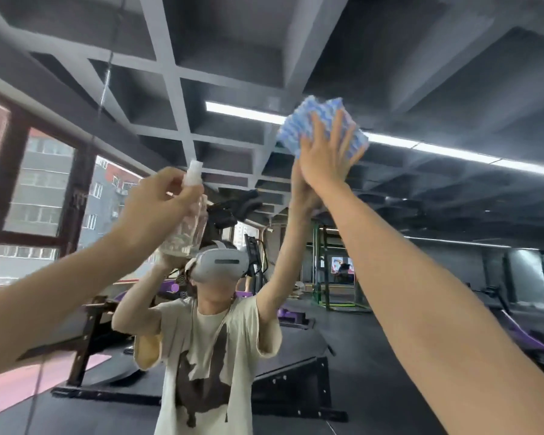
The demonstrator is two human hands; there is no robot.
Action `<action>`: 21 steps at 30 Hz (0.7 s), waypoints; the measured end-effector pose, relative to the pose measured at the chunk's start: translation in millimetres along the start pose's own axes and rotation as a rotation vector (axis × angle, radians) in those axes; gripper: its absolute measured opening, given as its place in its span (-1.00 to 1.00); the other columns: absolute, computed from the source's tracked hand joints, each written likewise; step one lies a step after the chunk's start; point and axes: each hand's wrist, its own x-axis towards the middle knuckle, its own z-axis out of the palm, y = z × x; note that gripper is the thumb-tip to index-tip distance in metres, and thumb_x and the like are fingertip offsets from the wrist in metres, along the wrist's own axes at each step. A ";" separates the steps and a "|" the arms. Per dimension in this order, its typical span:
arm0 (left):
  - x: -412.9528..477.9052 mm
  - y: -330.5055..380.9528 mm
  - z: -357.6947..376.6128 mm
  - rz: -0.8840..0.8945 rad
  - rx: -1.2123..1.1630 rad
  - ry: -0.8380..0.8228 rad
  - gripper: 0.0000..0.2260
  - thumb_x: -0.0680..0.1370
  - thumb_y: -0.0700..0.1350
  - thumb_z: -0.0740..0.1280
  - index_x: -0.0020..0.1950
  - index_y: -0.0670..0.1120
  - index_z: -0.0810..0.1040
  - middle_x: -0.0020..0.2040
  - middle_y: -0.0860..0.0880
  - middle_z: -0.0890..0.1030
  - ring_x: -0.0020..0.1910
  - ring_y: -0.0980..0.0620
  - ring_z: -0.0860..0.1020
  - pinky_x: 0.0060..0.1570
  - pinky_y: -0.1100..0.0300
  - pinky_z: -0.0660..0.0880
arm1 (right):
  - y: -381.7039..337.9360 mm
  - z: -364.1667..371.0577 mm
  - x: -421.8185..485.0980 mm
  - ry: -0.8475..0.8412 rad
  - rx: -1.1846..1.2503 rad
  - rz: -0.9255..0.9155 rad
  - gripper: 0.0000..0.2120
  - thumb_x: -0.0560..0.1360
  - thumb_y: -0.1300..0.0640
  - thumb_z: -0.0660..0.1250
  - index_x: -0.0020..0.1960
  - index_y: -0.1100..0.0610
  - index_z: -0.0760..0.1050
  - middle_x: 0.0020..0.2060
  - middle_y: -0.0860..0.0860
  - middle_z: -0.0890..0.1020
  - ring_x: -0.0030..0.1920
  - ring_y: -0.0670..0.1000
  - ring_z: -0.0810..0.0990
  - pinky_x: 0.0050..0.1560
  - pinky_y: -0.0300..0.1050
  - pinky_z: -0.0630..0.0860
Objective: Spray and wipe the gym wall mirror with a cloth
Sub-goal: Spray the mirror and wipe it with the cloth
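The mirror [437, 73] fills the view, and both arms are raised towards it. The blue-and-white cloth [308, 120] is held flat against the glass high up, right of centre, under the right hand [324, 158]. This hand's fingers [338, 130] are straight and spread, nothing being gripped; the cloth is only pressed. The cloth lies between those fingers and the glass, and its edges are seen beyond the fingertips above and to both sides, while the heel of the hand sits below its lower edge.

The spray bottle [189, 227] is held in the left hand [157, 208], lower and to the left, well apart from the cloth. The fingers [173, 183] of this hand are curled round the bottle's neck: the white cap is seen just above them, and the clear body hangs tilted below them. Whether the nozzle is being pressed cannot be told.

In the glass the person's reflection [208, 340] is seen, with a white headset [220, 263], a long ceiling light strip [245, 113] and windows [38, 189] at the left
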 end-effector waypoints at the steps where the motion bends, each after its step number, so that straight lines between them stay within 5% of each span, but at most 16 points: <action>1: 0.4 -1.0 -6.1 0.007 0.012 0.000 -0.80 0.60 -0.03 0.27 0.10 -0.13 0.54 -0.07 -0.07 0.61 -0.14 -0.01 0.60 -0.16 0.17 0.49 | 2.4 -7.0 12.2 -0.001 0.040 0.195 -0.52 0.68 -0.09 -0.04 0.58 -0.14 0.01 0.59 0.02 -0.15 0.57 0.14 -0.23 0.47 0.36 -0.25; 3: 2.0 -5.3 -22.7 0.000 0.023 -0.001 -0.82 0.60 -0.05 0.27 0.09 -0.14 0.54 -0.06 -0.09 0.61 -0.16 -0.01 0.60 -0.19 0.17 0.48 | -28.9 -2.8 21.0 -0.013 0.032 0.202 -0.49 0.68 -0.06 -0.05 0.60 -0.10 -0.05 0.59 0.00 -0.15 0.57 0.12 -0.22 0.47 0.35 -0.29; 7: -4.5 -18.5 -40.9 -0.090 -0.041 -0.009 -0.89 0.59 -0.09 0.28 -0.07 -0.10 0.54 -0.14 -0.09 0.61 -0.21 -0.03 0.56 -0.23 0.14 0.46 | -122.2 28.9 -13.5 -0.131 -0.110 -0.594 -0.50 0.67 -0.02 -0.01 0.59 -0.14 -0.03 0.59 -0.07 -0.12 0.58 0.07 -0.18 0.46 0.27 -0.34; 9: -10.7 -26.8 -43.1 -0.164 -0.094 -0.007 -0.91 0.58 -0.11 0.31 -0.11 -0.08 0.54 -0.16 -0.05 0.62 -0.20 -0.05 0.57 -0.18 0.08 0.49 | -118.1 26.7 -18.4 -0.264 -0.181 -0.816 -0.48 0.66 0.05 0.04 0.58 -0.14 -0.01 0.59 -0.09 -0.08 0.58 0.04 -0.16 0.47 0.24 -0.35; 11: -18.6 -33.7 -46.2 -0.204 -0.081 -0.038 -0.91 0.56 -0.12 0.34 -0.13 -0.08 0.55 -0.17 -0.06 0.63 -0.18 -0.07 0.59 -0.11 0.04 0.51 | -80.3 17.0 -11.7 -0.238 -0.155 -0.735 -0.49 0.66 0.13 0.05 0.58 -0.11 0.05 0.59 -0.08 0.00 0.58 0.01 -0.10 0.51 0.22 -0.29; 14: -26.9 -35.6 -51.1 -0.209 -0.051 -0.053 -0.90 0.57 -0.11 0.33 -0.11 -0.10 0.55 -0.13 -0.10 0.63 -0.17 -0.06 0.58 -0.14 0.12 0.47 | -25.6 13.5 -33.5 0.025 0.063 -0.183 -0.50 0.65 0.17 0.05 0.57 -0.02 0.11 0.58 -0.02 0.09 0.58 0.04 -0.03 0.51 0.25 -0.11; 16: -29.9 -33.4 -52.7 -0.204 -0.052 -0.033 -0.90 0.57 -0.11 0.31 -0.09 -0.12 0.55 -0.10 -0.15 0.63 -0.18 -0.06 0.58 -0.14 0.10 0.50 | -34.9 27.0 -90.6 0.101 0.164 -0.152 -0.44 0.60 0.21 0.11 0.57 -0.04 0.13 0.58 -0.02 0.11 0.58 0.05 0.00 0.50 0.29 -0.02; 21: -45.6 -32.0 -45.4 -0.179 -0.038 -0.034 -0.84 0.54 -0.07 0.34 -0.06 -0.17 0.58 -0.10 -0.16 0.65 -0.20 -0.08 0.59 0.02 -0.10 0.51 | -44.4 54.7 -244.6 -0.160 -0.072 -1.092 -0.37 0.54 0.33 0.01 0.56 -0.05 0.15 0.56 0.01 0.17 0.57 0.10 0.05 0.53 0.26 -0.04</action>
